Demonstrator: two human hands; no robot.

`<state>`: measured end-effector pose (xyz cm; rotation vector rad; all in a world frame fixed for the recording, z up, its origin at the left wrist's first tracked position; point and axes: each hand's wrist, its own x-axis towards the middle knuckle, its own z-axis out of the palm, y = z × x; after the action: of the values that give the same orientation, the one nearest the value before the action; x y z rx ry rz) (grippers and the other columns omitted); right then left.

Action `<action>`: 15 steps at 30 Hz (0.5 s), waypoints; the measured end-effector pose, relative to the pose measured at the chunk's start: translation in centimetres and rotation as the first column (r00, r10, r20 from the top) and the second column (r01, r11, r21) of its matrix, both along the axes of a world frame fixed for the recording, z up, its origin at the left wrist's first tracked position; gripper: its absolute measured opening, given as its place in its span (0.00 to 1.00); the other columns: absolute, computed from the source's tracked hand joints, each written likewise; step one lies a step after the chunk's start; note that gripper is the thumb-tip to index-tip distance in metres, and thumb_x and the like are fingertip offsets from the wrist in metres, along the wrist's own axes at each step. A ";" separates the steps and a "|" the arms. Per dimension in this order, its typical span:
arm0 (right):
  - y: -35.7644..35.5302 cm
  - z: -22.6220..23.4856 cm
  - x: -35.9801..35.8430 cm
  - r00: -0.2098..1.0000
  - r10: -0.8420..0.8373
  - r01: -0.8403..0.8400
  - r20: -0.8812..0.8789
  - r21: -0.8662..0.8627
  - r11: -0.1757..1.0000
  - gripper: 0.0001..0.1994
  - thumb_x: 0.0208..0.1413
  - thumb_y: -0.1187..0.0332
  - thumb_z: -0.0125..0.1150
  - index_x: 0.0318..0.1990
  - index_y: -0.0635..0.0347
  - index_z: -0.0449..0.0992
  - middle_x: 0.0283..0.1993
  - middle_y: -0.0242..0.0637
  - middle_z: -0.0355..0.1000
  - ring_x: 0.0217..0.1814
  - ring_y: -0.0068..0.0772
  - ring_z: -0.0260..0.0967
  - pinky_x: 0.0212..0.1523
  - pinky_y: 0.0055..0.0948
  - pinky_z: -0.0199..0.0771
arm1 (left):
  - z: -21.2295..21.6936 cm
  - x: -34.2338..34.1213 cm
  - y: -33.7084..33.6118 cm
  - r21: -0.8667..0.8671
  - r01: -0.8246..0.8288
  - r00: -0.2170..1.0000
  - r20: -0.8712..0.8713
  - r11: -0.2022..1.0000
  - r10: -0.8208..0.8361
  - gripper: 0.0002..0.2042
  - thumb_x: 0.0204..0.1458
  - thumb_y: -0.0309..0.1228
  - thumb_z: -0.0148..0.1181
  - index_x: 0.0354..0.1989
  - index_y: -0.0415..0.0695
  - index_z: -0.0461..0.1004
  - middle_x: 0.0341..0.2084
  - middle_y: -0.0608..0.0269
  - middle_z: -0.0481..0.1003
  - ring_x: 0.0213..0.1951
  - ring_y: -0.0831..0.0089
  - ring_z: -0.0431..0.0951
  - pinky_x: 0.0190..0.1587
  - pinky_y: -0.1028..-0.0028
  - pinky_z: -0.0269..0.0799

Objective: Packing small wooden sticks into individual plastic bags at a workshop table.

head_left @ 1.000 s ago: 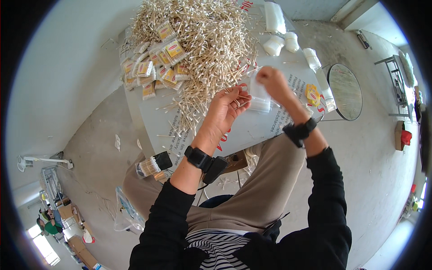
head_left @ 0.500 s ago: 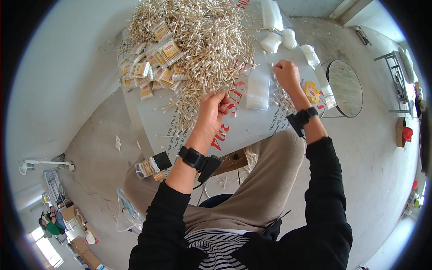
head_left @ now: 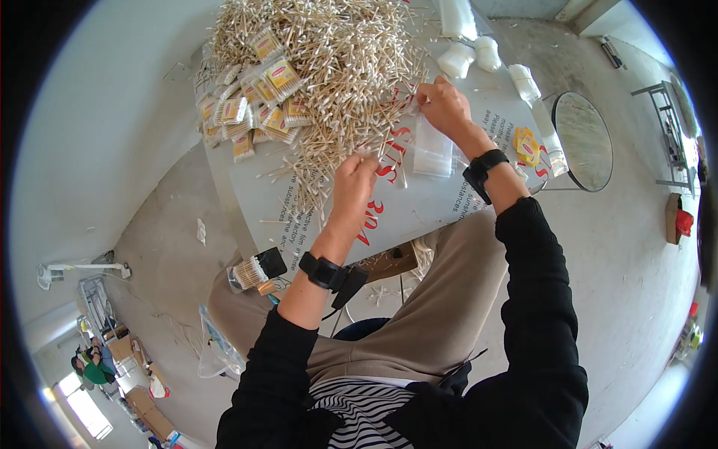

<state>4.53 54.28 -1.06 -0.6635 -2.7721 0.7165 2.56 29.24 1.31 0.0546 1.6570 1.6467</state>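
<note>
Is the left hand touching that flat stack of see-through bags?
Apart. The head view shows grey tabletop between the left hand and the flat stack of clear plastic bags.

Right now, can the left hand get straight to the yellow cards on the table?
Probably not directly: the wrist of the right hand seems to lie across the straight path from the left hand to the yellow cards.
</note>
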 end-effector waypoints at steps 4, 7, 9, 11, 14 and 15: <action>0.8 -0.1 -0.3 0.995 0.038 -0.040 -0.087 -0.017 0.999 0.05 0.50 0.72 0.59 0.32 0.52 0.80 0.40 0.43 0.74 0.43 0.51 0.75 0.43 0.43 0.76 | -0.5 0.7 0.4 -0.361 0.063 0.865 -0.444 0.930 -0.231 0.13 0.49 0.36 0.64 0.33 0.37 0.75 0.21 0.57 0.75 0.25 0.63 0.75 0.32 0.63 0.71; 3.7 0.0 0.7 0.970 -0.070 0.033 -0.235 -0.158 0.987 0.04 0.50 0.69 0.62 0.32 0.52 0.81 0.36 0.44 0.77 0.41 0.51 0.77 0.41 0.44 0.77 | -1.2 1.4 1.9 -0.523 0.025 0.704 -0.595 0.852 -0.386 0.11 0.47 0.35 0.65 0.30 0.40 0.78 0.21 0.60 0.76 0.24 0.64 0.76 0.29 0.65 0.67; 6.5 0.1 2.4 0.943 -0.189 0.114 -0.275 -0.266 0.957 0.05 0.50 0.66 0.64 0.33 0.52 0.81 0.34 0.46 0.78 0.40 0.51 0.78 0.40 0.45 0.77 | -1.2 1.8 2.9 -0.634 0.011 0.646 -0.586 0.773 -0.490 0.11 0.46 0.37 0.65 0.30 0.42 0.78 0.24 0.55 0.79 0.28 0.55 0.79 0.31 0.60 0.70; 8.9 0.5 4.2 0.933 -0.359 0.356 -0.038 -0.062 0.932 0.10 0.48 0.61 0.68 0.37 0.54 0.83 0.36 0.48 0.80 0.41 0.51 0.79 0.42 0.44 0.79 | -1.2 2.0 3.5 -0.663 0.015 0.623 -0.579 0.749 -0.526 0.11 0.47 0.37 0.64 0.30 0.42 0.78 0.24 0.55 0.79 0.28 0.53 0.79 0.32 0.59 0.71; 7.5 1.1 4.4 0.906 -0.307 0.328 0.291 -0.022 0.944 0.16 0.45 0.58 0.70 0.40 0.56 0.84 0.40 0.49 0.81 0.45 0.51 0.79 0.46 0.42 0.80 | -1.8 1.6 2.9 -0.698 -0.042 0.578 -0.601 0.715 -0.552 0.11 0.48 0.37 0.63 0.30 0.41 0.77 0.24 0.54 0.79 0.29 0.50 0.79 0.34 0.57 0.72; 6.9 1.3 4.1 0.892 -0.287 0.305 0.349 0.003 0.952 0.20 0.44 0.59 0.70 0.44 0.58 0.83 0.45 0.50 0.80 0.50 0.52 0.79 0.51 0.42 0.79 | -2.0 1.5 2.8 -0.693 -0.081 0.556 -0.628 0.717 -0.544 0.11 0.49 0.37 0.62 0.30 0.41 0.76 0.24 0.53 0.79 0.29 0.50 0.79 0.35 0.55 0.73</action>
<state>8.63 61.18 0.20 -1.3059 -2.8596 0.6597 4.05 32.01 -0.73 0.7729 2.7030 0.6781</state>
